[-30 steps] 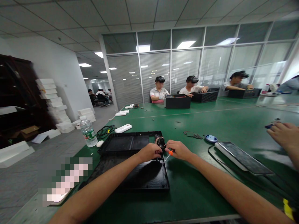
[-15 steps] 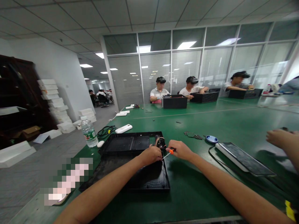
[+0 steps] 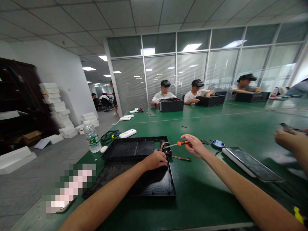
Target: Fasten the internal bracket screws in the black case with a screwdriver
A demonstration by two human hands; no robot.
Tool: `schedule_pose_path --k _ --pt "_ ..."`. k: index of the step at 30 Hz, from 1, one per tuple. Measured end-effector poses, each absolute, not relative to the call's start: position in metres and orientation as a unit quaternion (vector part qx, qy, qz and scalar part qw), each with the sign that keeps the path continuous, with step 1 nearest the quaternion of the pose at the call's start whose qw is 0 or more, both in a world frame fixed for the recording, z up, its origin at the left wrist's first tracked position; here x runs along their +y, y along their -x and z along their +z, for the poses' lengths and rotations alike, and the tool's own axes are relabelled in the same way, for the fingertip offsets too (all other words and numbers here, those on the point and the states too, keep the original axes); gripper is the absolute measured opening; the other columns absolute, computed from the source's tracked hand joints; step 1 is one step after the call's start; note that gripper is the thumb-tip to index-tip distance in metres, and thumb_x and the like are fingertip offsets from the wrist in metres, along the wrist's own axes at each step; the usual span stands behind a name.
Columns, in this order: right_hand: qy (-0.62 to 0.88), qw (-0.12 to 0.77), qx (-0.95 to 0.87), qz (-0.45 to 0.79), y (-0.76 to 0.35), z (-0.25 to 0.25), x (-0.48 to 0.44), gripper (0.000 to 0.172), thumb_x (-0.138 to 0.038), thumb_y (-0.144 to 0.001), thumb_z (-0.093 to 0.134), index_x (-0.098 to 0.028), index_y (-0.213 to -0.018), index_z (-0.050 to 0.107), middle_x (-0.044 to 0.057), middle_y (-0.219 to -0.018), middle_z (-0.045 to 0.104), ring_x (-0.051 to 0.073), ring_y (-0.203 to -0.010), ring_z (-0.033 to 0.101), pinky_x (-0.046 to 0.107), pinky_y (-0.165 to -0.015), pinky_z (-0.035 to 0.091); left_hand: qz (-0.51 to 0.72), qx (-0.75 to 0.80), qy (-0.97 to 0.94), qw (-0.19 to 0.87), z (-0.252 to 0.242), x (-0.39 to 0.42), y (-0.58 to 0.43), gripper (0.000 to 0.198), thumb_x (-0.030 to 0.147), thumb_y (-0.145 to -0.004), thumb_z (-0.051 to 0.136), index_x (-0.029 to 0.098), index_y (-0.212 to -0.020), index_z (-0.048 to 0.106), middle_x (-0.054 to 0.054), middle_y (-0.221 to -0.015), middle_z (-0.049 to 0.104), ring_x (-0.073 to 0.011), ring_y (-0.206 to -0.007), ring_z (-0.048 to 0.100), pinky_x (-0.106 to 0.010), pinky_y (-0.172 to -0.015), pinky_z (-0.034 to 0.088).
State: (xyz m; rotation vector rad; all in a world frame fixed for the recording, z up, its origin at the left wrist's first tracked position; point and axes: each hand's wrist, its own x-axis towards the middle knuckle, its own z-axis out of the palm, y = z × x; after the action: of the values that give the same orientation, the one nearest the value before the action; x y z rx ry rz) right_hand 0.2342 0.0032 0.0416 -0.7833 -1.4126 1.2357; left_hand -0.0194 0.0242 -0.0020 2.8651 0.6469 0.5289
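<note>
In the head view, my right hand [image 3: 195,146] grips a screwdriver [image 3: 179,144] with an orange and black handle. Its metal shaft points left toward a bundle of wires [image 3: 165,146] at the right end of a black case [image 3: 134,148]. My left hand [image 3: 157,159] is closed at the case's near right side, fingers bunched; what they pinch is hidden. Nearer to me lies a black panel [image 3: 154,186], flat on the table, with my left forearm over it. A cable with a dark connector [image 3: 184,158] stretches right from the wires.
A water bottle [image 3: 91,138], a white device [image 3: 127,133] and a coiled black cable [image 3: 108,136] lie left. On the right are a blue round dish [image 3: 218,144], a tablet-like device [image 3: 252,164] and a co-worker's hand [image 3: 287,138]. Several people sit across the green table [image 3: 204,199] behind dark cases.
My right hand has lifted up and right with the screwdriver, whose tip has left my left fingers for the wires. My left hand has barely moved. A cable with a connector now shows.
</note>
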Motion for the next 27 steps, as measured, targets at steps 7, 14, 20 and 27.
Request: schedule_pose_path --k 7,14,20,27 --pt "0.391 0.615 -0.615 0.302 -0.224 0.031 0.008 0.031 -0.047 -0.079 0.047 -0.019 -0.068 0.048 -0.007 -0.046 0.036 0.009 -0.037 0.033 0.021 -0.037 0.026 0.175 0.213 -0.955 0.109 0.006 0.018 0.021 0.011 0.022 -0.079 0.060 0.016 -0.085 0.068 -0.003 -0.088 0.064 -0.0114 -0.081 0.058 -0.021 -0.080 0.039" --pt "0.426 0.517 -0.741 0.056 -0.211 0.026 -0.010 0.024 -0.036 -0.081 0.046 -0.017 -0.068 0.055 -0.001 -0.057 0.053 0.013 -0.054 0.048 0.024 -0.055 0.037 0.191 0.276 -0.932 0.139 0.002 0.015 0.019 0.042 0.018 -0.073 0.062 0.018 -0.114 0.054 0.003 -0.080 0.062 -0.0073 -0.064 0.053 -0.022 -0.079 0.039" --pt "0.439 0.533 -0.723 0.038 -0.209 0.027 -0.011 0.025 -0.036 -0.082 0.044 -0.017 -0.070 0.055 -0.001 -0.057 0.053 0.012 -0.052 0.048 0.023 -0.053 0.037 0.185 0.285 -0.931 0.133 0.003 0.013 0.019 0.048 0.018 -0.072 0.060 0.019 -0.119 0.050 0.003 -0.082 0.061 -0.0087 -0.069 0.054 -0.027 -0.087 0.035" --pt "0.425 0.511 -0.747 0.018 -0.208 0.028 -0.015 0.024 -0.036 -0.081 0.045 -0.018 -0.069 0.055 -0.001 -0.056 0.054 0.012 -0.051 0.048 0.022 -0.052 0.037 0.178 0.272 -0.940 0.101 0.004 0.012 0.021 0.038 0.019 -0.073 0.060 0.022 -0.111 0.058 0.002 -0.085 0.063 -0.0100 -0.072 0.055 -0.027 -0.087 0.036"
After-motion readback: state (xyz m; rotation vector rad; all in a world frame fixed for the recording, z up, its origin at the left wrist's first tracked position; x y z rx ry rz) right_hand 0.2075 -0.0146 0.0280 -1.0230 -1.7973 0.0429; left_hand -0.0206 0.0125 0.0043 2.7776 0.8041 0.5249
